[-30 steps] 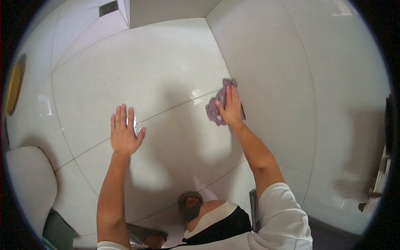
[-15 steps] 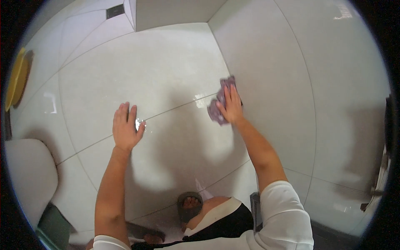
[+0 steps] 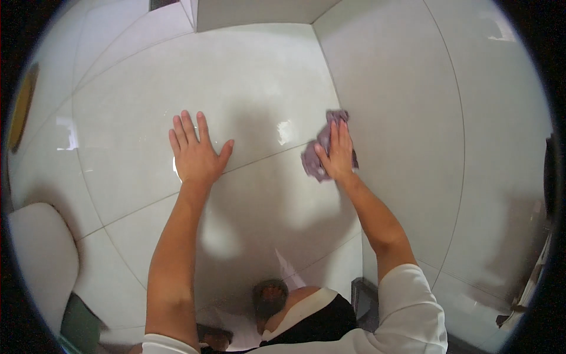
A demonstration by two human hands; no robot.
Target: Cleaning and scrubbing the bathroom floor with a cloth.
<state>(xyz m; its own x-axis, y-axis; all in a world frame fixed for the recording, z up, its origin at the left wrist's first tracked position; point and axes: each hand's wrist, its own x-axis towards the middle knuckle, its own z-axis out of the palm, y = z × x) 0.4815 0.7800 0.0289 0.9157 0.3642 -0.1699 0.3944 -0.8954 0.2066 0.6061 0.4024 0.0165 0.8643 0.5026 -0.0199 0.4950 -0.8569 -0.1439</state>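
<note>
My left hand (image 3: 197, 159) is open, its fingers spread and its palm down at the glossy pale tiled floor (image 3: 259, 65), near a grout line. It holds nothing. At the foot of the right-hand wall, my right hand (image 3: 341, 154) holds a crumpled purple-grey cloth (image 3: 319, 161), its palm over the cloth and its thumb apart from the fingers. Bunched cloth sticks out past the fingertips and on the thumb side. The underside of the cloth and of both palms is hidden.
A pale tiled wall (image 3: 401, 118) rises close on the right and meets a grey panel (image 3: 253, 13) ahead. On the left are a rounded white object (image 3: 44, 259), a dark green object (image 3: 79, 321) and a yellow basin-like item (image 3: 22, 109). My sandalled foot (image 3: 270, 295) is below.
My left hand has shifted forward and right across the floor, its fingers spreading wider. The right hand and cloth appear slightly farther right as the whole view shifts.
</note>
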